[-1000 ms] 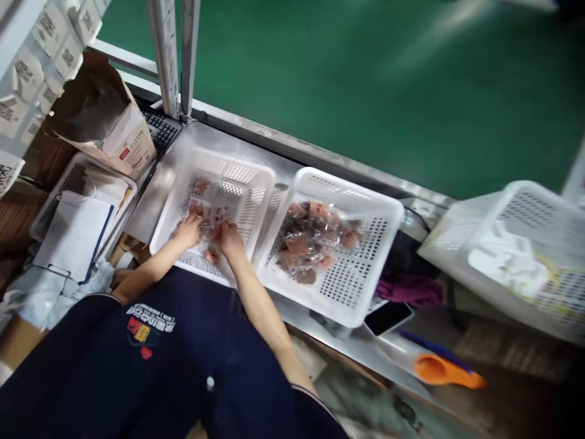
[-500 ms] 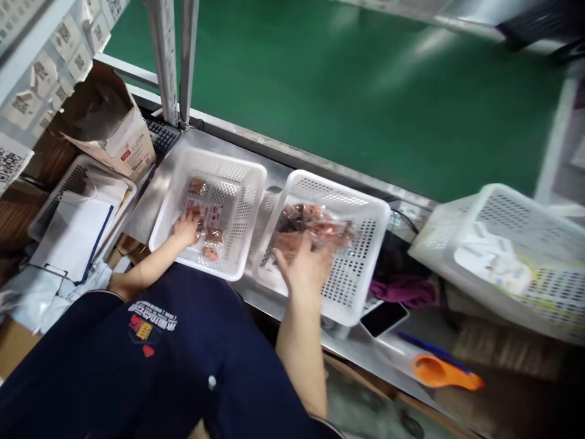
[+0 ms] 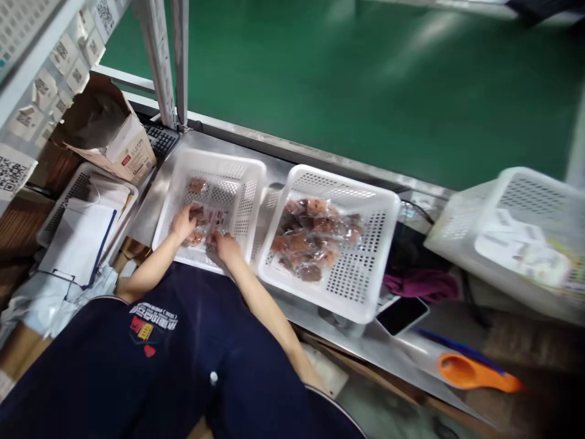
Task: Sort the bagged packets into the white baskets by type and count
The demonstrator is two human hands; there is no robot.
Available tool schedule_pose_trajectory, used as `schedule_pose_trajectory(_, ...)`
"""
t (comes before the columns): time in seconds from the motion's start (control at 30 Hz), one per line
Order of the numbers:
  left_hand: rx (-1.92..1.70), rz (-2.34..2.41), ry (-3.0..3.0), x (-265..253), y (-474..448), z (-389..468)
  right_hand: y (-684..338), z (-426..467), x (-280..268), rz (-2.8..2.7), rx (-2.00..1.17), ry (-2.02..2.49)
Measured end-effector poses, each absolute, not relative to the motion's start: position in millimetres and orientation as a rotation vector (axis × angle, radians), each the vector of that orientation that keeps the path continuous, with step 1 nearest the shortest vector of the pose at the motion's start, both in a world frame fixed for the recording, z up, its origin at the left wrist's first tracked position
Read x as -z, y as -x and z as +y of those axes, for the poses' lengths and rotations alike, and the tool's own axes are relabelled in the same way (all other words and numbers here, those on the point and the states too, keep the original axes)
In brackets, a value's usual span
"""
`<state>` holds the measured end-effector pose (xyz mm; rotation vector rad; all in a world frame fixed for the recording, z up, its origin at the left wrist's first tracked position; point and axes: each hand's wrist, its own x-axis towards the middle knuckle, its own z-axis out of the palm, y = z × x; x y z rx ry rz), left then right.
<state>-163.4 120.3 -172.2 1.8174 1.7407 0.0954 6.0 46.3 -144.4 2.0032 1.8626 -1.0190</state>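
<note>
Inside the left white basket (image 3: 250,210) are several clear packets with brown contents and a printed sheet or wrapper (image 3: 214,217). My left hand (image 3: 184,224) reaches into this basket, its fingers curled over a clear packet (image 3: 197,213) on the left side. Close by, my right hand (image 3: 228,249) is also in the left basket, fingers pinched on another brown packet (image 3: 212,239), mostly hidden by them. A heap of similar packets (image 3: 304,238) lies in the right white basket (image 3: 370,268), with no hand in it.
Both baskets stand on a metal bench (image 3: 158,198) beside a green belt (image 3: 342,91). On the right are a phone (image 3: 402,315), a purple cloth (image 3: 423,285), an orange-handled tool (image 3: 478,371) and a third basket (image 3: 461,213). An open carton (image 3: 132,146) and clipboard (image 3: 80,241) stand left.
My right hand has moved left from the heap in the right basket into the left basket. My left hand stays among the packets there. The view has shifted slightly.
</note>
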Motion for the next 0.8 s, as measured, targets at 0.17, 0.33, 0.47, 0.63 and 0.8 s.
schedule_pose_trajectory(0.17, -0.418, 1.759, -1.664, 175, 164, 121, -82, 11, 107, 2.190, 0.806, -2.432)
schedule_pose_trajectory(0.33, -0.166, 1.630, -1.739, 178, 164, 116, -154, -3, 111, 1.834, 0.060, -3.085)
schedule_pose_trajectory(0.47, 0.121, 1.466, -1.896, 174, 165, 103, -107, 44, 134, 2.136, 0.555, -2.617)
schedule_pose_trajectory(0.63, 0.356, 1.686, -1.854, 168, 169, 87, -8, 121, 166, 2.287, 1.068, -1.743)
schedule_pose_trajectory(0.8, 0.505, 1.645, -1.872, 171, 164, 88, 8, 141, 182, 2.258, 1.014, -1.801)
